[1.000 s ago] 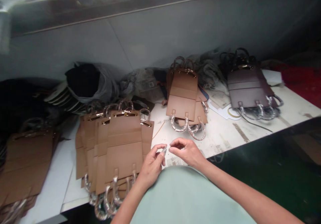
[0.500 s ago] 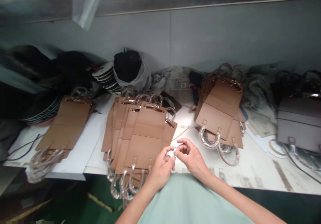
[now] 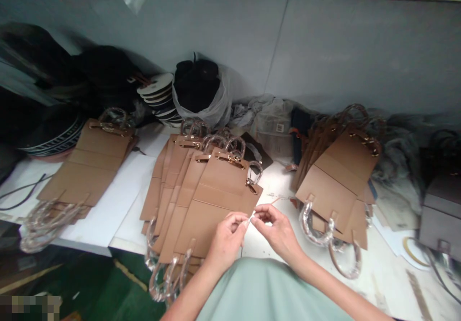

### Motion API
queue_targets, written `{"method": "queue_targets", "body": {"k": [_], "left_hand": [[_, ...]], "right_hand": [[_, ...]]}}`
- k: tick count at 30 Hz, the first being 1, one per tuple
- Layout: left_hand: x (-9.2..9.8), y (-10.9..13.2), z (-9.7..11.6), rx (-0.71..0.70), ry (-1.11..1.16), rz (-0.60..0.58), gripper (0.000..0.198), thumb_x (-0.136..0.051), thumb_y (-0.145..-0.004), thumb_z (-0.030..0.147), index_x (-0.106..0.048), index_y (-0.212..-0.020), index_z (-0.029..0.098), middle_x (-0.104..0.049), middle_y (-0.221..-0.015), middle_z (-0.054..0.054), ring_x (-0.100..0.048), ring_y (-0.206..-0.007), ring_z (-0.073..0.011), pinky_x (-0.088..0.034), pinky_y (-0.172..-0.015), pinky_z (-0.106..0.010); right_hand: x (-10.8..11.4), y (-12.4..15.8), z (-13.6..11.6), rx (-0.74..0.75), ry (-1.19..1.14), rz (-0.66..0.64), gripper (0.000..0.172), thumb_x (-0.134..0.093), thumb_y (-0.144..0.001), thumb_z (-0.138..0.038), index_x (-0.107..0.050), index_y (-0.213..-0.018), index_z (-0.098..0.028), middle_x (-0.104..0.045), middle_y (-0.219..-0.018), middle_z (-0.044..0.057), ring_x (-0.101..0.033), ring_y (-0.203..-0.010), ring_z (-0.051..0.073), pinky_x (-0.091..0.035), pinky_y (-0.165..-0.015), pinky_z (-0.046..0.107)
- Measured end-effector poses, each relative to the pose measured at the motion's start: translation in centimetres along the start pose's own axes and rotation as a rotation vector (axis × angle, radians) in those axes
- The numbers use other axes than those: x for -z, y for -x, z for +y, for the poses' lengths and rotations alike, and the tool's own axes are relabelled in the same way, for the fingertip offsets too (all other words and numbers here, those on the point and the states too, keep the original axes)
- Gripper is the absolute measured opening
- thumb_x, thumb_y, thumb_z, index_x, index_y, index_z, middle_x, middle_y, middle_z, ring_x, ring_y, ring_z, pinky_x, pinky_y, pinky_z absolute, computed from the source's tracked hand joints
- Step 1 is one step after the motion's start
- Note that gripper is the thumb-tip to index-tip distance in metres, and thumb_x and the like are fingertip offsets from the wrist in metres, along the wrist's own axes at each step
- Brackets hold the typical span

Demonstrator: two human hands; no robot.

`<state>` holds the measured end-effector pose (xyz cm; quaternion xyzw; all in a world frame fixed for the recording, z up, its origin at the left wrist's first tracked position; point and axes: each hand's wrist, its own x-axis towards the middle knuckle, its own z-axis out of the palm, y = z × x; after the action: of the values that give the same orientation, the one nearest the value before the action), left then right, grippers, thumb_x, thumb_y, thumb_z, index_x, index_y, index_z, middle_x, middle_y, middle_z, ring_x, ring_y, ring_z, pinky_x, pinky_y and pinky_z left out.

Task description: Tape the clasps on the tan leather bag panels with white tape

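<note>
My left hand and my right hand meet above the near edge of the white table, fingertips pinched together on a small pale piece that is too small to name. Just beyond my left hand lies a fanned stack of flat brown leather bag panels with gold clasps and plastic-wrapped handles. A second brown stack lies to the right of my right hand.
A third brown stack lies at the left. A grey bag stack sits at the far right edge. Along the grey wall are black goods in a clear plastic bag, stacked pale cut pieces and crumpled wrapping.
The view has swung left and down, so the stacks shifted right in the picture. My hands stayed together, fingertips closing tighter on the small piece.
</note>
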<state>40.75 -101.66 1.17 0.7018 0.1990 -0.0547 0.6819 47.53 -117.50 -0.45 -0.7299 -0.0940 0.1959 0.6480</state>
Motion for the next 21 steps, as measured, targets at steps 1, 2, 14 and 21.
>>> {"method": "queue_targets", "body": {"k": [1, 2, 14, 21], "left_hand": [[0.1, -0.4, 0.1, -0.032, -0.028, 0.005, 0.028, -0.061, -0.091, 0.044, -0.068, -0.092, 0.016, -0.067, -0.103, -0.007, -0.054, -0.057, -0.0088, -0.043, -0.05, -0.023], [0.3, -0.7, 0.2, -0.068, -0.07, 0.012, 0.026, -0.059, -0.092, 0.041, -0.068, -0.091, 0.017, -0.066, -0.106, -0.007, -0.057, -0.063, -0.0103, -0.045, -0.054, -0.023], [2.0, -3.8, 3.2, -0.252, -0.42, -0.03, 0.014, -0.054, -0.092, 0.02, -0.061, -0.08, 0.02, -0.063, -0.093, -0.003, -0.06, -0.09, -0.0169, -0.044, -0.085, -0.03], [2.6, -6.3, 1.6, 0.332, 0.327, -0.015, 0.023, -0.06, -0.086, 0.042, -0.056, -0.086, 0.019, -0.044, -0.048, 0.007, -0.027, -0.04, -0.0072, -0.013, -0.039, -0.021]], "right_hand": [[0.3, -0.7, 0.0, 0.052, 0.082, 0.01, 0.022, -0.07, -0.086, -0.037, -0.065, -0.101, -0.023, -0.068, -0.089, 0.003, -0.062, -0.083, 0.022, -0.049, -0.079, 0.036], [0.6, -1.4, -0.1, 0.114, 0.161, 0.016, 0.019, -0.07, -0.087, -0.035, -0.066, -0.102, -0.023, -0.067, -0.092, 0.003, -0.062, -0.085, 0.022, -0.048, -0.08, 0.036], [0.8, -6.1, -1.9, 0.576, 0.762, -0.28, 0.007, -0.064, -0.088, -0.016, -0.065, -0.085, -0.022, -0.064, -0.081, 0.002, -0.059, -0.08, 0.02, -0.039, -0.08, 0.036], [-0.6, -8.8, -1.7, 0.49, 0.567, -0.273, 0.01, -0.059, -0.091, -0.023, -0.064, -0.083, -0.021, -0.063, -0.08, 0.002, -0.057, -0.079, 0.02, -0.04, -0.075, 0.033]]}}
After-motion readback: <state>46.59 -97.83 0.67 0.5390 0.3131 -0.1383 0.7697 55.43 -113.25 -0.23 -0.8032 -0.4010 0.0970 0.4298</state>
